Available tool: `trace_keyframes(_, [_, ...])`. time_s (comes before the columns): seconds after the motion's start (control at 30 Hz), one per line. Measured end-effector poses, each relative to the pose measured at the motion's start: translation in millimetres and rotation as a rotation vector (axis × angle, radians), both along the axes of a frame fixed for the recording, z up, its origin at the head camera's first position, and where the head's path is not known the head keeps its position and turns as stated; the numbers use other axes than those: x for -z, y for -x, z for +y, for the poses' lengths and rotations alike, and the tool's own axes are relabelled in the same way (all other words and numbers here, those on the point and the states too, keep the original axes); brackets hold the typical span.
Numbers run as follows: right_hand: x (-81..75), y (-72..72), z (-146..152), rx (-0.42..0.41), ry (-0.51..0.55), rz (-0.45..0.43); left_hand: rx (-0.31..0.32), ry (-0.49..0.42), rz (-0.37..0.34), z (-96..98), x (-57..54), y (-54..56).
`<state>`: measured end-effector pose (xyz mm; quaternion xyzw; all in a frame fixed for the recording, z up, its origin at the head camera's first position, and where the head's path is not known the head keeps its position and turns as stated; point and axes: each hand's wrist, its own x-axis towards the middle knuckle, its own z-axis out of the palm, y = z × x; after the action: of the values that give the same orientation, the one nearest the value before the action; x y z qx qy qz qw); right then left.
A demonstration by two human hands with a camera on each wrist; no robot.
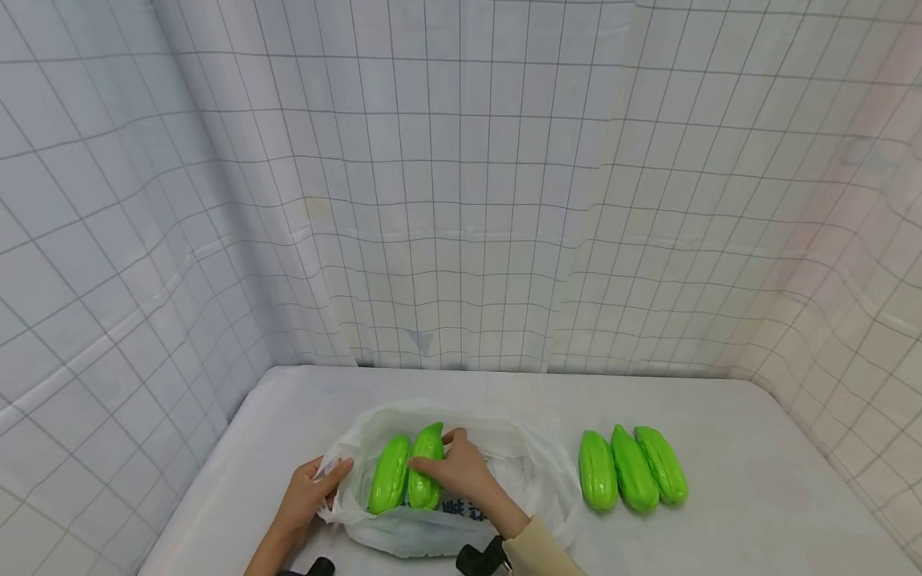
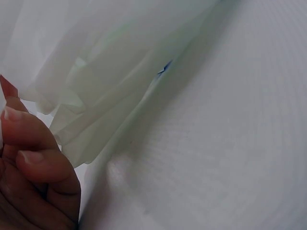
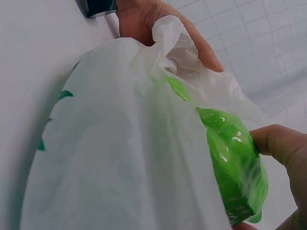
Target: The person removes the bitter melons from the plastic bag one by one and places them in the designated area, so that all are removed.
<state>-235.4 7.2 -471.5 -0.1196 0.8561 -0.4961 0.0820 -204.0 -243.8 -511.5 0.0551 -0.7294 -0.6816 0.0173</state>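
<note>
A white plastic bag (image 1: 403, 538) with dark printing lies with its mouth spread. My left hand (image 1: 306, 494) pinches the bag's left rim between thumb and fingers; in the left wrist view its fingers (image 2: 36, 160) are curled beside the folded plastic. Inside the bag's mouth, my right hand (image 1: 461, 470) grips a glossy, bumpy, bright green bitter melon (image 3: 235, 158), thumb on one side and fingers on the other. A second bitter melon (image 1: 390, 476) lies in the bag just left of it. The bag wall hides part of both in the right wrist view.
Three more green bitter melons (image 1: 634, 472) lie side by side on the white table (image 1: 756, 472), right of the bag. White gridded curtains (image 1: 461, 200) stand behind the table and on both sides.
</note>
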Motion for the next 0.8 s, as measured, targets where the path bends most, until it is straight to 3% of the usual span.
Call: trace_keyframes(0.8, [-20.8, -9.3, 11.8, 0.003, 0.058, 0.033, -0.019, 0.014, -0.012, 0.3, -0.2, -0.3])
